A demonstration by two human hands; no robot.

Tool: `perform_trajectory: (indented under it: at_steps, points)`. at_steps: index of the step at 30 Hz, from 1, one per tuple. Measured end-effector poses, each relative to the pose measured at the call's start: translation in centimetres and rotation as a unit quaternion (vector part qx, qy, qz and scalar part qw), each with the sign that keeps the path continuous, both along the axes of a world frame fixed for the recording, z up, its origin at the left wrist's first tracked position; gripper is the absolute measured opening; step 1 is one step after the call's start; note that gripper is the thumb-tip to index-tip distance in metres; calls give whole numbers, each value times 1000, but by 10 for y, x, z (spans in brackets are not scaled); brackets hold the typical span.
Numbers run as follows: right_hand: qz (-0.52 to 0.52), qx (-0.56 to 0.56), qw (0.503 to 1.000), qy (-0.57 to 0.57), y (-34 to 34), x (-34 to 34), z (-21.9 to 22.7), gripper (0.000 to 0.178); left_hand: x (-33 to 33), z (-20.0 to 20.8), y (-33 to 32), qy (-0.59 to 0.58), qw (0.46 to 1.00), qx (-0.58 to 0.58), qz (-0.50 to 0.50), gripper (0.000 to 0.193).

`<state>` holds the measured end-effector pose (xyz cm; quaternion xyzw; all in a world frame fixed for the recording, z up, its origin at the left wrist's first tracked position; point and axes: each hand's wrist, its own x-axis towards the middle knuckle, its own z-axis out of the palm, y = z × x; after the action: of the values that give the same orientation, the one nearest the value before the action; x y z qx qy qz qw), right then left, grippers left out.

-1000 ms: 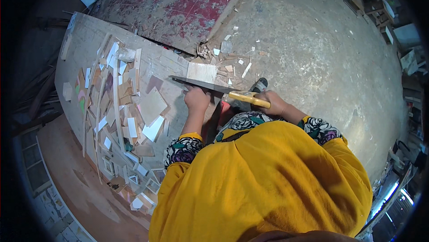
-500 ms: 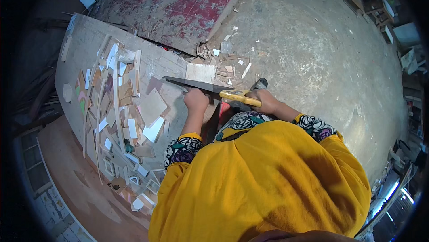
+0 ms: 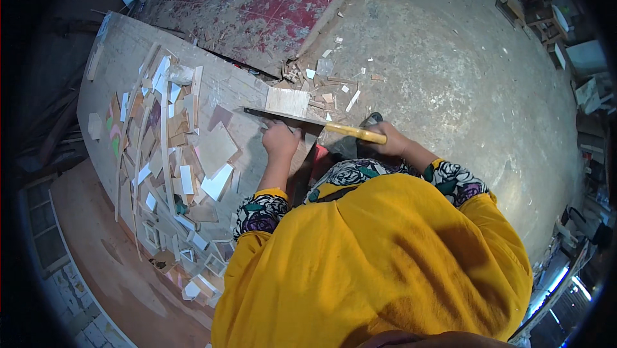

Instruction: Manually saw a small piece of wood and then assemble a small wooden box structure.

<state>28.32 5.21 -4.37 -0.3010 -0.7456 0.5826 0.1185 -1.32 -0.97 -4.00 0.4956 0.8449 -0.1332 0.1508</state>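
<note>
A: Start with the big grey board (image 3: 122, 59). What covers it?

B: Offcuts (image 3: 173, 149), a wide litter of pale strips and squares beyond the left hand's (image 3: 281, 140) knuckles, so plenty of cutting looks done already.

A: And the piece in work?

B: A small pale plywood panel (image 3: 287, 100), lying just past the left fingertips at the board's near edge. The handsaw (image 3: 302, 120) blade runs along its near side; how deep the cut goes I cannot tell.

A: The hands?

B: The left is curled and pressing down beside the blade, gripping nothing I can make out. The right hand (image 3: 390, 142) is wrapped closed around the yellow handle.

A: Room to stroke?

B: Behind the right hand lies bare concrete floor (image 3: 463, 78); ahead of the blade tip the offcuts crowd in.
</note>
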Motion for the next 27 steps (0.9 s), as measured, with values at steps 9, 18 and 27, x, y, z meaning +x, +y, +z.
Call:
perform_trajectory:
  at_steps: [9, 18, 27]
  points:
    - [16, 57, 997, -47, -30, 49, 13, 11, 7, 3, -13, 70, 994, 73, -33, 58]
    - [4, 85, 995, -43, -31, 25, 25, 13, 3, 6, -5, 10, 1000, 0, -8, 75]
    - [33, 108, 992, -57, -20, -6, 0, 12, -3, 5, 2, -10, 1000, -28, -10, 75]
